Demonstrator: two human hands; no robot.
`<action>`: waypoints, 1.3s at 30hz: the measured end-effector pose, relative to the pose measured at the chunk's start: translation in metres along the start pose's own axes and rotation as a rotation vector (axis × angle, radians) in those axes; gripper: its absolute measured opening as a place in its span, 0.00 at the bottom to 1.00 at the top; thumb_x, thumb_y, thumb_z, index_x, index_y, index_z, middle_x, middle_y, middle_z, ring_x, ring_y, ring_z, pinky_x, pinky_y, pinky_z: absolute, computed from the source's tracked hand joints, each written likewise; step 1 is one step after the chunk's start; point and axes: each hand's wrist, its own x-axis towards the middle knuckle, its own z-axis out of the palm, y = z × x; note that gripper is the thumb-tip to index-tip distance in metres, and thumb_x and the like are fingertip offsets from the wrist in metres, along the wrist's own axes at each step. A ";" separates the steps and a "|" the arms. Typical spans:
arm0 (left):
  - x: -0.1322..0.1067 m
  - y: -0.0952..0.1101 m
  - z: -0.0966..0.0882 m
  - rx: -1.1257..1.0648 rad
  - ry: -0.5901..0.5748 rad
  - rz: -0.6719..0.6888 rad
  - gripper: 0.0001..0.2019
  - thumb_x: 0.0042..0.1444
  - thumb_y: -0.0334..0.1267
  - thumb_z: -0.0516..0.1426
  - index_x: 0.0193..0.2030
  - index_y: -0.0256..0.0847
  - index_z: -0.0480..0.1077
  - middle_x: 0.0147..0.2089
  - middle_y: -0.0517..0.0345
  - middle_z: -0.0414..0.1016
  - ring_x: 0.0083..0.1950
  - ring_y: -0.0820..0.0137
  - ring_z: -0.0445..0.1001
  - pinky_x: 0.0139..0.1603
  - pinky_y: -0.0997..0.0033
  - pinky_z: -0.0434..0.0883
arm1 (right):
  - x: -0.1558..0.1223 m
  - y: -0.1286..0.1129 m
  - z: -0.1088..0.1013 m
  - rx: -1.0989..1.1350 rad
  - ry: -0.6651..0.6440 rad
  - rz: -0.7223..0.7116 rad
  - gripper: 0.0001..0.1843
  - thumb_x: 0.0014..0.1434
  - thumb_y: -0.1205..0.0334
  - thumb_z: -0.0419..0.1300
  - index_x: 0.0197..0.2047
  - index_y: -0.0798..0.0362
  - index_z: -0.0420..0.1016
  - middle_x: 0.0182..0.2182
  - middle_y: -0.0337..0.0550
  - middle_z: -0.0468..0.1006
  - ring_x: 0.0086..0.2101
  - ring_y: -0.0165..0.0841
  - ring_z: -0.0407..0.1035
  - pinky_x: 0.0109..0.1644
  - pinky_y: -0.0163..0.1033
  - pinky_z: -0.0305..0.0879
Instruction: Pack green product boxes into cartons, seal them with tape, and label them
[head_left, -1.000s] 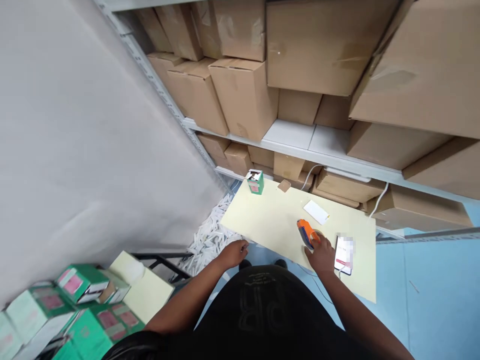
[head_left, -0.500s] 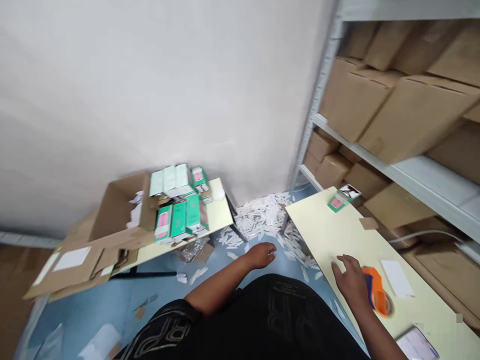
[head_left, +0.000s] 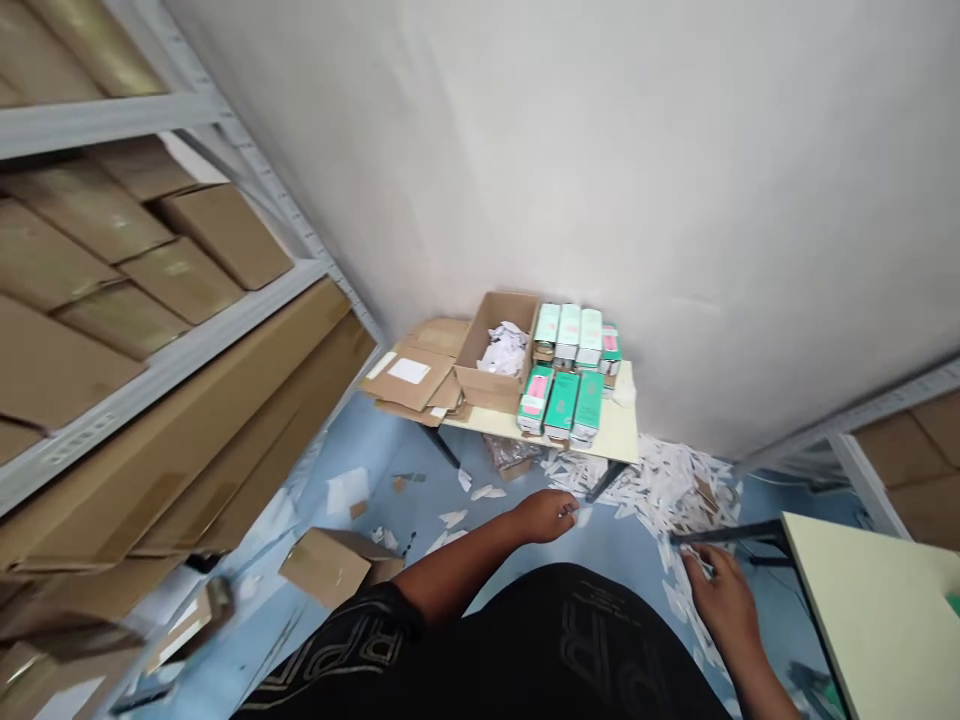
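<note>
My left hand (head_left: 549, 515) hangs in front of my body with its fingers curled in. A pale spot shows at the fingertips, too small to name. My right hand (head_left: 724, 597) is lower on the right, fingers apart and nothing visible in them, beside the pale table (head_left: 877, 610). Ahead stands a small pale table (head_left: 487, 424). On it are several green and white boxes (head_left: 561, 402), an open cardboard box (head_left: 486, 380) with crumpled white paper (head_left: 505, 350), and flattened cardboard (head_left: 415, 378). Both hands are apart from these things.
White paper scraps (head_left: 671, 478) cover the floor by the wall. Shelves on the left hold brown cartons (head_left: 75, 225); another shelf (head_left: 874, 490) stands on the right. An open carton (head_left: 326, 568) sits on the blue floor at left, near long cartons (head_left: 202, 440).
My view has swung left, bringing the left shelves in and pushing the right table toward the edge. My right hand is now beside that table rather than over it. My left hand stays curled.
</note>
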 end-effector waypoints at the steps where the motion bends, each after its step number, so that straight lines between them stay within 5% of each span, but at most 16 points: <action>1: -0.008 -0.009 -0.009 -0.020 0.035 -0.024 0.15 0.61 0.41 0.57 0.52 0.39 0.77 0.50 0.48 0.82 0.49 0.61 0.80 0.51 0.64 0.75 | 0.007 -0.013 0.007 0.003 -0.030 -0.029 0.30 0.58 0.34 0.55 0.41 0.52 0.80 0.46 0.55 0.81 0.50 0.52 0.74 0.55 0.54 0.69; 12: -0.039 -0.083 -0.085 -0.111 0.385 -0.358 0.12 0.61 0.37 0.57 0.49 0.41 0.78 0.49 0.54 0.83 0.49 0.64 0.80 0.51 0.68 0.73 | 0.135 -0.139 0.045 0.102 -0.191 -0.188 0.27 0.59 0.34 0.57 0.41 0.49 0.82 0.46 0.49 0.83 0.39 0.46 0.77 0.39 0.45 0.71; 17: -0.055 -0.115 -0.142 0.118 0.570 -0.582 0.12 0.64 0.36 0.55 0.49 0.42 0.78 0.49 0.53 0.82 0.50 0.64 0.79 0.52 0.68 0.73 | 0.196 -0.215 0.080 0.273 -0.295 -0.372 0.23 0.62 0.39 0.59 0.41 0.50 0.81 0.44 0.49 0.84 0.45 0.45 0.76 0.43 0.42 0.71; 21: -0.070 -0.151 -0.195 0.311 0.640 -0.733 0.17 0.64 0.35 0.56 0.58 0.39 0.74 0.57 0.46 0.79 0.59 0.59 0.75 0.61 0.62 0.70 | 0.220 -0.273 0.099 0.305 -0.405 -0.530 0.20 0.64 0.42 0.58 0.39 0.48 0.81 0.42 0.46 0.83 0.45 0.43 0.77 0.49 0.43 0.71; 27: -0.073 -0.239 -0.259 0.454 0.529 -0.697 0.31 0.60 0.29 0.56 0.71 0.32 0.62 0.74 0.36 0.61 0.74 0.49 0.58 0.73 0.49 0.56 | 0.210 -0.322 0.126 0.285 -0.459 -0.585 0.18 0.66 0.43 0.58 0.39 0.47 0.81 0.43 0.45 0.83 0.45 0.43 0.77 0.50 0.44 0.71; 33: -0.055 -0.333 -0.301 0.580 0.294 -0.517 0.35 0.60 0.25 0.52 0.76 0.36 0.56 0.79 0.35 0.50 0.80 0.46 0.46 0.75 0.34 0.44 | 0.155 -0.344 0.164 0.188 -0.352 -0.354 0.22 0.63 0.39 0.58 0.38 0.47 0.82 0.42 0.47 0.84 0.45 0.46 0.78 0.50 0.45 0.74; 39: -0.073 -0.357 -0.329 0.583 0.188 -0.246 0.36 0.59 0.32 0.57 0.75 0.34 0.58 0.78 0.34 0.53 0.78 0.45 0.53 0.74 0.42 0.52 | 0.103 -0.388 0.191 0.121 -0.304 -0.252 0.22 0.65 0.39 0.58 0.38 0.47 0.81 0.41 0.48 0.84 0.44 0.45 0.78 0.42 0.42 0.75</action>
